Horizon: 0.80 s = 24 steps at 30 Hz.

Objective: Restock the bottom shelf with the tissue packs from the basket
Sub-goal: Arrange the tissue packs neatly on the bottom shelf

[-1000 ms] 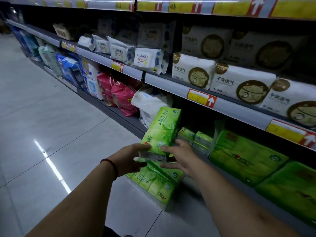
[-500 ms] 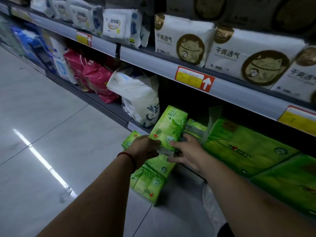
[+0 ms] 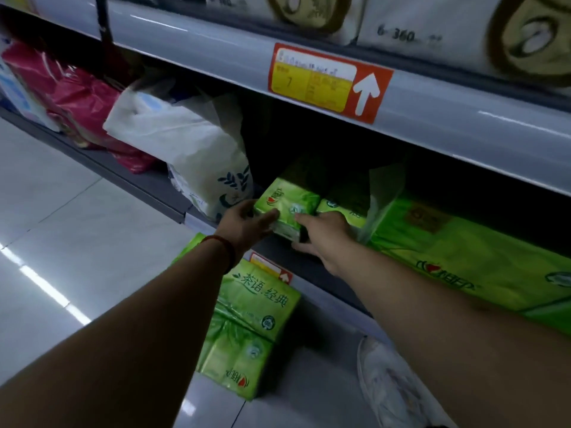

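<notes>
Head view: you look down and forward at low shop shelving, both arms stretched out ahead.
Bottom shelf (image 3: 139,180): dark grey, runs from far left down to the right, goods all along it.
Upper shelf (image 3: 216,47): pale rail above, white packs on top, cut off by the frame edge.
Big packs (image 3: 463,242): large green wrapped bundles on the bottom shelf, right of your hands.
White bag (image 3: 191,143): slumped on the bottom shelf, just left of your left hand.
Red packs (image 3: 77,97): further left on the same shelf, beside the white bag.
Floor stack (image 3: 247,329): green tissue packs on the tiled floor against the shelf front, below your left wrist.
Pack (image 3: 287,202): small, green, at the front of the bottom shelf, between the white bag and a neighbour pack (image 3: 340,208). Cannot tell whether its base is down on the shelf.
Left hand (image 3: 247,223): grips the pack's left end, thumb across the front, fingers round the side.
Right hand (image 3: 321,233): holds the pack's lower right corner, forefinger on the front face, thumb beneath.
Price tag (image 3: 327,81): yellow and red, white arrow up, on the upper rail.
Small tag (image 3: 272,270): on the bottom shelf's edge, just above the floor stack.
Bracelet (image 3: 225,248): red, on your left wrist.
</notes>
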{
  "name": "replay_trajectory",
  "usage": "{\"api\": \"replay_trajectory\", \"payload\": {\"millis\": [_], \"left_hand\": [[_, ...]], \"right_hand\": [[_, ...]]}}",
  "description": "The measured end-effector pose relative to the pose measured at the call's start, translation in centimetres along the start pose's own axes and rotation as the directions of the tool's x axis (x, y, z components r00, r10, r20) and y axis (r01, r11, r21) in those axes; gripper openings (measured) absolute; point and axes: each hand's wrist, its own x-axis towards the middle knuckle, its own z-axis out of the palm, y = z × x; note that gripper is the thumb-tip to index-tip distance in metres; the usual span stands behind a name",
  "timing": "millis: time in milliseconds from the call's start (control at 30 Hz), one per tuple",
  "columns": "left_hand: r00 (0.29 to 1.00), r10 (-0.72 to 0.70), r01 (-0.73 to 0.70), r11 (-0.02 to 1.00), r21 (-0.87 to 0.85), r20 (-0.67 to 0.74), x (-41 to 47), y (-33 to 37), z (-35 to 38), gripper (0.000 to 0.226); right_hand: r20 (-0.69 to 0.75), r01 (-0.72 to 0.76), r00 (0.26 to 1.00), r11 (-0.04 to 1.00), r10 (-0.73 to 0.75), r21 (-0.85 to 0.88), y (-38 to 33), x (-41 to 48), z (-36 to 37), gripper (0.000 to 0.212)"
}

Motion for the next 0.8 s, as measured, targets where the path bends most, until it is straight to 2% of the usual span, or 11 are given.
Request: {"api": "replay_trajectory", "payload": {"millis": [100,167,267,333,400,433,467,500,567,633,800], "left_hand": [[0.999,0.031,-0.035,0.989,0.144,0.032,1.6,-1.5,-0.5,0.034],[0.991,0.129,-0.13,0.926,0.355,0.025,2.2,-1.9,-0.9,0.046],[0.946,0.325,-0.256,0.703,0.664,0.021,3.1,-2.0,-0.5,0.038],[0.929,0.369,-0.259,0.605,0.753,0.022,3.9,-1.7,0.1,0.039],[0.928,0.373,-0.237,0.549,0.801,0.019,4.8,-1.4,0.8,0.043],[0.928,0.371,-0.235,0.535,0.811,0.024,5.2,-1.3,1.0,0.042],[0.929,0.37,-0.232,0.535,0.813,0.021,5.5,-1.2,1.2,0.041],[0.93,0.366,-0.227,0.547,0.806,0.013,5.8,-1.2,1.5,0.04],[0.938,0.346,-0.205,0.589,0.782,-0.014,6.0,-1.3,2.0,0.039],[0.944,0.327,-0.184,0.618,0.764,-0.037,6.1,-1.6,2.2,0.041],[0.937,0.344,-0.172,0.59,0.789,-0.054,6.7,-2.0,2.5,0.046]], "right_hand": [[-0.01,0.122,0.992,0.979,-0.125,-0.163,1.5,0.7,-0.5,0.021],[0.01,0.233,0.968,0.887,-0.25,-0.398,2.6,0.6,-0.7,0.035],[0.021,0.337,0.868,0.558,-0.495,-0.759,3.4,0.6,-1.1,0.046],[0.059,0.289,0.742,0.239,-0.668,-0.927,2.6,0.1,-1.3,0.048],[0.154,0.226,0.575,-0.025,-0.804,-0.974,1.7,-0.4,-1.3,0.055],[0.182,0.197,0.522,-0.09,-0.833,-0.976,1.2,-0.6,-1.3,0.06],[0.197,0.184,0.49,-0.12,-0.849,-0.976,0.6,-0.7,-1.3,0.066],[0.198,0.176,0.519,-0.123,-0.832,-0.977,0.2,-0.7,-1.4,0.069],[0.137,0.156,0.662,-0.043,-0.737,-0.987,-0.2,-0.4,-1.7,0.068],[0.049,0.124,0.741,0.064,-0.67,-0.99,0.0,0.1,-2.1,0.068],[0.043,0.162,0.75,0.12,-0.66,-0.98,0.1,0.6,-2.3,0.063]]}}
